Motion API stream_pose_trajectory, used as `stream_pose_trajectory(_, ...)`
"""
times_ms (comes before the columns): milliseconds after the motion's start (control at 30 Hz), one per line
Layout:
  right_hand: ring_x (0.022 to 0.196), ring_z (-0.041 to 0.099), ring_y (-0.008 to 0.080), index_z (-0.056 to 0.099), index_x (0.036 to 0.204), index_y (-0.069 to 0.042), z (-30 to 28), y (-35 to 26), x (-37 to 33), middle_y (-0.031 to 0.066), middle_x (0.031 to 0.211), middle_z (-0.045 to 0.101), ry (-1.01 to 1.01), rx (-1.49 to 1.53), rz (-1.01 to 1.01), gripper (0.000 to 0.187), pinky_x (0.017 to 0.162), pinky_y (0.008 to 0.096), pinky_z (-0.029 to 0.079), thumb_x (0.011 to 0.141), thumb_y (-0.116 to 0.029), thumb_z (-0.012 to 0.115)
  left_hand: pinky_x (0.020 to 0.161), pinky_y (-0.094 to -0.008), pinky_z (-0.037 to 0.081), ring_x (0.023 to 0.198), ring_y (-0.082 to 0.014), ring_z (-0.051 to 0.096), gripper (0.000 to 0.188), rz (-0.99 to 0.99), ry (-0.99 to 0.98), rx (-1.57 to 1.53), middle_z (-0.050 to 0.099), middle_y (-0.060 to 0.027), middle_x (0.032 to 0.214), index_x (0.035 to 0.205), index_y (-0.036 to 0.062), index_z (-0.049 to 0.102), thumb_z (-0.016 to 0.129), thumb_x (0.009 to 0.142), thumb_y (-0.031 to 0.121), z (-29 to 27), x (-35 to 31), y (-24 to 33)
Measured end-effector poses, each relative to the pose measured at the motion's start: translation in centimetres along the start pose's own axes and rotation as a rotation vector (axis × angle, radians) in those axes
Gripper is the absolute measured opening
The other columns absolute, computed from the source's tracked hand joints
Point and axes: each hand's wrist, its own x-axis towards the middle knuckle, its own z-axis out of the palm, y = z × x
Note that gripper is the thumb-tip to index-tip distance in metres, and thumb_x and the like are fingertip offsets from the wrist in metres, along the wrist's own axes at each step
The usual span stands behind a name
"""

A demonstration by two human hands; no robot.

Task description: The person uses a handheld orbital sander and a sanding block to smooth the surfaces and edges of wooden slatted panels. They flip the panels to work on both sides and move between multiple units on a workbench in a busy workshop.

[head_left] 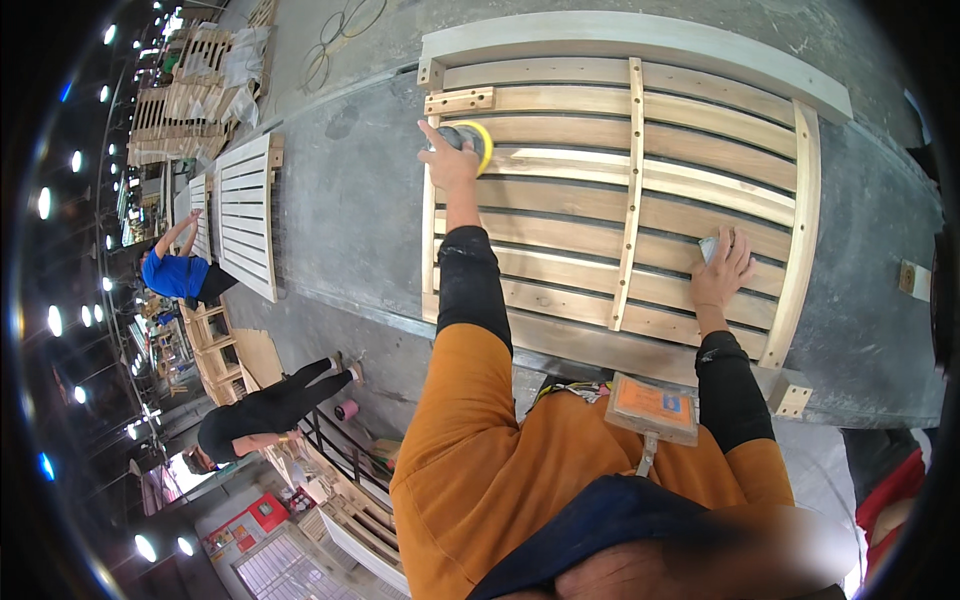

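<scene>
Timber slatted frame (pixel 634 200) lies on a grey bench (pixel 350 200); my left hand (pixel 455 162) spreads its fingers around a yellow-rimmed sander (pixel 485 150), far left, my right hand (pixel 724 270) pinching a pale block (pixel 708 248), near right. Sanding seems underway; continuing calls for flat, even strokes.

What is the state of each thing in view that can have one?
Pale wooden slatted panel: lying flat on grey tabletop.
Round black tool with yellow disc: gripped by left hand; running or stopped, cannot tell.
Small pale block: held by right hand on the panel.
Rectangular orange badge: hanging from its clip.
</scene>
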Motion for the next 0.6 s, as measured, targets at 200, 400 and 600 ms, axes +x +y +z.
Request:
stream_pose_trajectory(200,0.135,0.036,0.0285,0.047,0.134,-0.016,-0.1,-0.1,-0.1,0.0081,0.141,0.044,0.013,-0.055,0.006,0.066,0.108,0.0540,0.024,0.071,-0.010,0.066,0.080,-0.0471,0.053,0.094,-0.0445,0.064,0.097,0.097,-0.077,0.043,0.037,-0.0336,0.131,0.155,0.0308,0.010,0.073,0.080,0.031,-0.2,2.8,0.1)
stream_pose_trajectory(400,0.135,0.037,0.0278,0.047,0.135,-0.016,0.4,-0.2,0.0,0.0077,0.140,0.045,0.045,-0.070,-0.036,0.064,0.108,0.0515,0.025,0.074,-0.006,0.061,0.085,-0.0486,0.052,0.106,-0.0461,0.060,0.101,0.281,-0.192,-0.102,0.040,-0.0291,0.134,0.154,0.0350,0.013,0.077,0.076,0.032,-0.4,-0.2,0.4)
stream_pose_trajectory(600,0.134,0.038,0.0285,0.046,0.137,-0.016,0.5,0.0,-0.3,0.0086,0.140,0.044,0.053,-0.129,-0.054,0.063,0.108,0.0503,0.025,0.077,-0.002,0.059,0.085,-0.0489,0.052,0.104,-0.0441,0.061,0.098,0.198,-0.085,-0.076,0.036,-0.0277,0.137,0.153,0.0403,0.014,0.076,0.079,0.030,-1.0,-1.5,-5.2)
